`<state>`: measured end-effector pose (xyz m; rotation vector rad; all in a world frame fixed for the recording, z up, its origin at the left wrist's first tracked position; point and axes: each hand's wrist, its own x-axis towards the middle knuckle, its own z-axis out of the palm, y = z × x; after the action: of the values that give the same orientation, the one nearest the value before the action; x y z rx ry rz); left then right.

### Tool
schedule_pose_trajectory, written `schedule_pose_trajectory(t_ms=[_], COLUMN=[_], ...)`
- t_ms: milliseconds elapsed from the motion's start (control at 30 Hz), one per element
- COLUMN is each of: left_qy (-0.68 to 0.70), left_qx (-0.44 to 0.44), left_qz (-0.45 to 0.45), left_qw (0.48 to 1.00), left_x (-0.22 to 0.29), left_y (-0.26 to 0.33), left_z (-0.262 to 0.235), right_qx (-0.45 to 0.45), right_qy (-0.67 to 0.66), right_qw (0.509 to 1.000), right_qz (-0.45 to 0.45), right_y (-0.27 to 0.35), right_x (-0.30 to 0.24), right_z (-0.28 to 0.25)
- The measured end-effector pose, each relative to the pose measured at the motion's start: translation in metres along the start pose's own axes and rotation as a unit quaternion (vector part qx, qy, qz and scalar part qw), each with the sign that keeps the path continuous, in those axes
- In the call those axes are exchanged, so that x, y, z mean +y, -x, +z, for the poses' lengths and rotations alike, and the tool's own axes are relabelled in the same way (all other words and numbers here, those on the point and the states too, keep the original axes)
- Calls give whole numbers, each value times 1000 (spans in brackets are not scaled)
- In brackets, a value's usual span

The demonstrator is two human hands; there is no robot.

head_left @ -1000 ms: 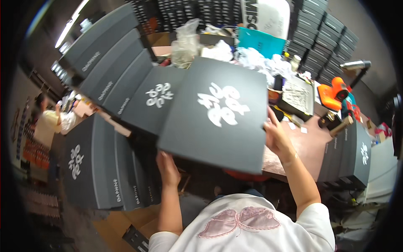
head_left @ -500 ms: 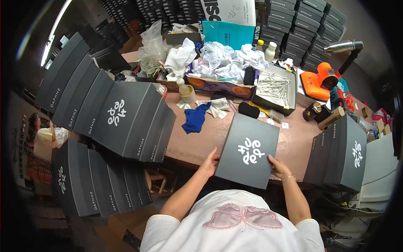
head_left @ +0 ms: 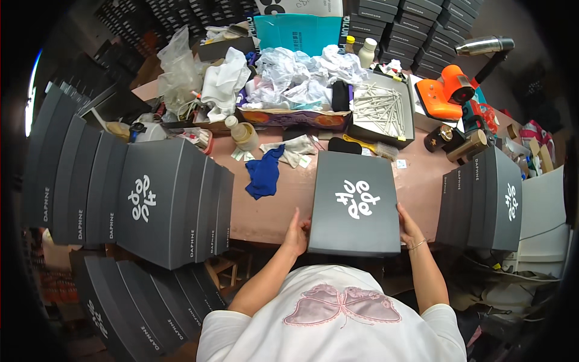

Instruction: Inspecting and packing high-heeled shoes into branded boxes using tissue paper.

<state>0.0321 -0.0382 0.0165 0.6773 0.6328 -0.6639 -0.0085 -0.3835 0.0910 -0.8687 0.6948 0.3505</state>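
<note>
We are looking down over a person's own arms at a cluttered pinkish desk (head_left: 283,199). At the far left, a stack of dark grey lidded boxes (head_left: 151,202) is fanning out beside the desk, each top box showing a white emblem, with more such boxes (head_left: 139,301) leaning lower down.

Moving right, a crumpled blue cloth (head_left: 263,175) is lying on the desk, near a small capped bottle (head_left: 241,133) and a pale rag (head_left: 295,149). Behind them, a long cardboard tray (head_left: 289,116) is holding heaps of white tissue and plastic.

The left hand (head_left: 297,232) is pressing against the left lower edge of a dark grey box (head_left: 356,202), its grip closing on that side. The box is lying flat at the near edge of the desk, directly in front of the person, lid up, white emblem showing. The right hand (head_left: 409,226) is holding the right lower edge in the same way, a thin bracelet at the wrist.

Behind the box, an open grey tray of pale sticks (head_left: 383,108) is sitting. Further right, an orange tool (head_left: 446,93) is resting, and another stack of dark grey boxes (head_left: 482,199) is standing at the desk's right end.
</note>
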Motion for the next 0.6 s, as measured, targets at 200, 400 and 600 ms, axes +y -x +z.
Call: schedule_pose_trajectory(t_ms=[200, 400, 600], left_qy=[-284, -419, -688], left_qx=[62, -167, 27], left_qz=[240, 294, 393], left_qw=[926, 843, 610], left_x=[72, 147, 139], left_y=[41, 100, 115], left_z=[37, 44, 72], right_qx=[18, 4, -213], right_qy=[-183, 88, 564], right_qw=[981, 969, 719], right_qz=[-65, -230, -347], right_y=[28, 33, 45], right_x=[1, 61, 85], right_z=[69, 177, 194])
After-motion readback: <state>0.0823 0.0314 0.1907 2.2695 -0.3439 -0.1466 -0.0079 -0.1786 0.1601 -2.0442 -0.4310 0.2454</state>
